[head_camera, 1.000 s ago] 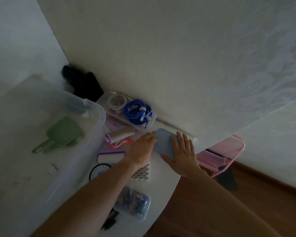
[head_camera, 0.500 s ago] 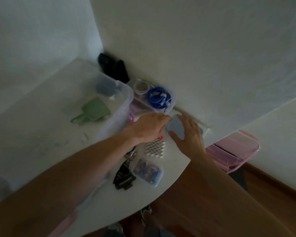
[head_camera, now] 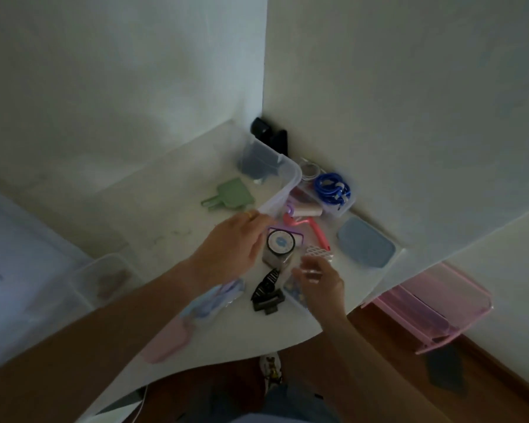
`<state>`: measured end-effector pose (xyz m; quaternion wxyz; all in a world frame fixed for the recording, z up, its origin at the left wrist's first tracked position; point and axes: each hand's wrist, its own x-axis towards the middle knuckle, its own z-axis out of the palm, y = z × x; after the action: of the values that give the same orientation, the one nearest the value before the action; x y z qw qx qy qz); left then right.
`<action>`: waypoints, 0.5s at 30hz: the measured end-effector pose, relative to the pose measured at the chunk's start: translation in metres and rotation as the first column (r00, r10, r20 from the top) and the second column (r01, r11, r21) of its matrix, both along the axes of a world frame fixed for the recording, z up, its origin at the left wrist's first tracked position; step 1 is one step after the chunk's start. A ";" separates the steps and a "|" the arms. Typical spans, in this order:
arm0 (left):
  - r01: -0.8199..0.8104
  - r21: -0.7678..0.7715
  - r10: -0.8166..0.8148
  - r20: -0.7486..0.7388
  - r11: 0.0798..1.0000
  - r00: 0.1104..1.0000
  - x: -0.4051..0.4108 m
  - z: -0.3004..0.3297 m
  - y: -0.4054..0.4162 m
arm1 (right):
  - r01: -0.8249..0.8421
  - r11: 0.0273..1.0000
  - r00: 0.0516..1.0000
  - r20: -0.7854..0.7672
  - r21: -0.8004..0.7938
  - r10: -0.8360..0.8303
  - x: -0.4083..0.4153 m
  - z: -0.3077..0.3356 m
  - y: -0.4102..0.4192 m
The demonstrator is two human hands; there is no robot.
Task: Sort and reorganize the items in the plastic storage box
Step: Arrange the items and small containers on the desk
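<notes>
The plastic storage box (head_camera: 283, 190) is sitting on the white table (head_camera: 196, 340), pushed up toward the wall corner, and it is looking thin-walled, clear and light, likely flexing if squeezed mid-wall. The rolled rim at the corner is looking like the stiffest place to take hold. Inside it, a green scoop-like piece (head_camera: 228, 196) is lying flat, with a dark bluish item (head_camera: 257, 166) at the far end.

The left hand (head_camera: 229, 251) is hovering right at the box's near corner, fingers loosely spread and carrying nothing, a ring showing on one finger. The right hand (head_camera: 318, 280) is hanging over the loose clutter, fingers relaxed and gripping nothing as far as the blur is letting me judge.

Just outside the box, a round-lidded jar (head_camera: 280, 247) is standing between the hands, smooth and probably slippery, best taken around its sides. A pink roller (head_camera: 306, 227), a black hair claw (head_camera: 268, 296) and a white mesh piece (head_camera: 319, 254) are lying around it. A blue lid (head_camera: 365, 245) is resting flat toward the table edge, and a blue cable (head_camera: 333, 189) is coiling in a small clear tray (head_camera: 344, 210) against the wall.
</notes>
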<state>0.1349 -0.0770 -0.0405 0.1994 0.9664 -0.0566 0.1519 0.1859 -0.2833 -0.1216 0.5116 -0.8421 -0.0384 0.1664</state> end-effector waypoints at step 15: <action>-0.119 0.194 0.211 -0.582 0.974 0.785 -0.007 -0.172 -0.052 | 0.542 0.840 0.656 -0.633 0.014 -0.412 -0.051 -0.112 0.060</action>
<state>0.1284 -0.1293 -0.2126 0.1215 0.9778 0.0832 -0.1488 0.1348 -0.2231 -0.2332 0.6040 -0.6664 0.3344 0.2816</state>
